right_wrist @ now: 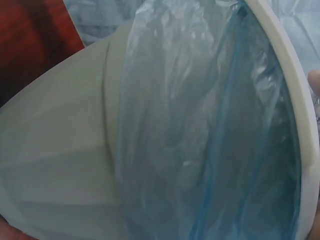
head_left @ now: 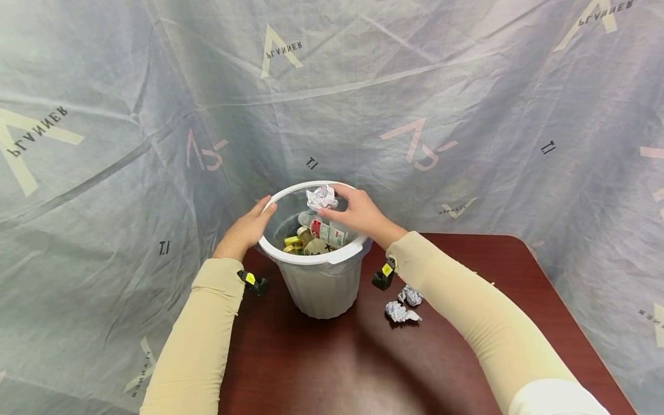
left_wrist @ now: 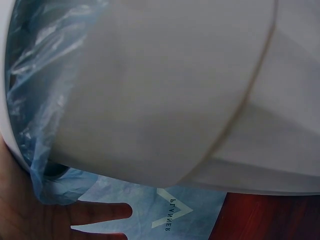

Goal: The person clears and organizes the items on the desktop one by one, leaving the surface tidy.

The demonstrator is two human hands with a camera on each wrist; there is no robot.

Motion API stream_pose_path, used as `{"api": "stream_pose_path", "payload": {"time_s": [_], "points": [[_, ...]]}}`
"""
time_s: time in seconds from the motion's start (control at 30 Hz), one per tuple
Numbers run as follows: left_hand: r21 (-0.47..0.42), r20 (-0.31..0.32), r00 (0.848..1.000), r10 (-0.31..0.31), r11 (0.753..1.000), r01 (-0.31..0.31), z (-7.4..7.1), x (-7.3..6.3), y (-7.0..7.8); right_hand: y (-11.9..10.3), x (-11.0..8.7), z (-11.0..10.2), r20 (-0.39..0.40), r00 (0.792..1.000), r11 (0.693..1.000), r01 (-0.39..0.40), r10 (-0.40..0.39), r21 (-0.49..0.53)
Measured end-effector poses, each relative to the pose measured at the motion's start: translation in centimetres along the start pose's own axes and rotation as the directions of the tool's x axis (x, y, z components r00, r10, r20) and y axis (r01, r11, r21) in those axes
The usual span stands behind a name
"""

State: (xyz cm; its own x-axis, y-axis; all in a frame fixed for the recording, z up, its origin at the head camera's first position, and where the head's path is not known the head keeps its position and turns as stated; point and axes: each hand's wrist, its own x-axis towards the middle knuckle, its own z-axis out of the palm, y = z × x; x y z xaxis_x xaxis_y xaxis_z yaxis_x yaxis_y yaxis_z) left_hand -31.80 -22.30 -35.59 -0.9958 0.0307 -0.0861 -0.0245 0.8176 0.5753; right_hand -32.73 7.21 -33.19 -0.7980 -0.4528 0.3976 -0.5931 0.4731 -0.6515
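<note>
A grey trash can with a white rim and a clear bluish liner stands upright on the table. My left hand holds the rim at its left side, the thumb over the edge; two fingers stretch along the outside in the left wrist view. My right hand pinches a crumpled paper ball over the can's opening. Inside lie a clear plastic bottle with a red and white label and some yellow packaging. The paper is out of sight in the right wrist view.
Two more crumpled paper balls lie on the dark red table right of the can, the nearer one just in front of the other. A grey printed sheet hangs behind and around the table.
</note>
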Motion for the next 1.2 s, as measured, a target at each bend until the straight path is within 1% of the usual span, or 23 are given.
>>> {"api": "stream_pose_path", "payload": {"time_s": [0.17, 0.27, 0.37, 0.67, 0.93, 1.03, 1.1, 1.2], "points": [[-0.001, -0.01, 1.0, 0.016, 1.0, -0.016, 0.0, 0.1, -0.2, -0.6, 0.2, -0.1, 0.04, 0.998, 0.998, 0.049, -0.05, 0.03], [0.003, -0.01, 1.0, 0.025, 1.0, -0.025, 0.0, 0.1, -0.3, -0.9, 0.1, -0.2, 0.065, 0.996, 0.996, 0.064, -0.068, 0.056], [0.002, -0.008, 1.0, 0.027, 1.0, -0.027, 0.0, 0.1, -0.3, -1.0, -0.2, -0.4, 0.059, 0.996, 0.995, 0.066, -0.07, 0.073], [-0.001, -0.011, 1.0, 0.025, 1.0, -0.025, 0.0, 0.1, -0.2, 0.1, -1.0, -1.3, -0.005, 0.997, 0.994, 0.078, -0.078, 0.079], [-0.007, -0.005, 1.0, 0.017, 1.0, -0.017, 0.0, -0.1, -0.3, 2.0, -2.0, -3.6, -0.093, 0.993, 0.995, 0.078, -0.072, 0.063], [-0.001, -0.004, 1.0, 0.019, 1.0, -0.019, 0.0, -0.1, -0.2, 3.0, -2.8, -4.9, -0.126, 0.99, 0.996, 0.065, -0.057, 0.066], [0.003, -0.005, 1.0, 0.02, 1.0, -0.02, 0.0, -0.2, -0.1, 2.9, -3.8, -5.8, -0.15, 0.987, 0.996, 0.06, -0.049, 0.072], [0.005, -0.004, 1.0, 0.022, 1.0, -0.022, 0.0, -0.2, -0.1, 2.8, -5.5, -7.1, -0.192, 0.981, 0.996, 0.031, -0.015, 0.081]]}}
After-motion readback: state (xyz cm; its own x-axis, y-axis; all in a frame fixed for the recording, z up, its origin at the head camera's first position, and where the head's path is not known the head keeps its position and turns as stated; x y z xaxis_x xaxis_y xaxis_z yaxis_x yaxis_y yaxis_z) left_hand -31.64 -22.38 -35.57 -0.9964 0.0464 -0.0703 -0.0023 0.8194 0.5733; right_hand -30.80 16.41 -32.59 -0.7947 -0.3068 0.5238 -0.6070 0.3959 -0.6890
